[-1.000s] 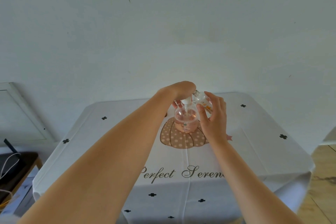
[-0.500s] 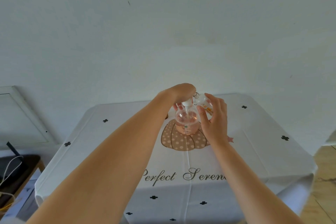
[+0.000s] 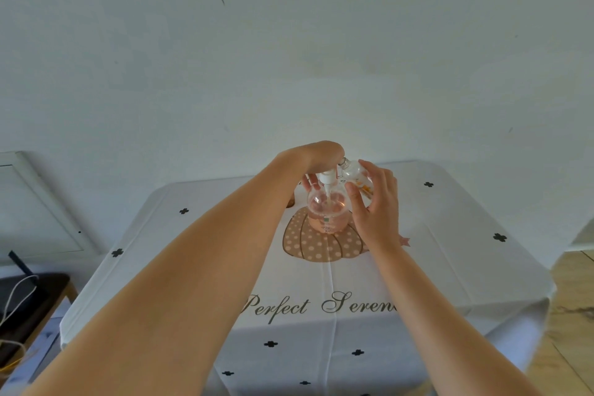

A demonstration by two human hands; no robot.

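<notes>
While the left hand [image 3: 321,157] curls over the pump bottle [image 3: 328,212] standing on the counter [image 3: 450,251], the right hand [image 3: 377,209] grips a small bottle [image 3: 355,172] tilted at its nozzle. Both look like smooth, breakable glass; hold each by the body.

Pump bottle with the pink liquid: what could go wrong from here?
1. The small bottle, tilted in the right hand, has a narrow mouth at the pump's spout; a squirt could miss and stain the white tablecloth.
2. The left hand bears down on top of the pump bottle, whose round body might tip or slide on the cloth.
</notes>
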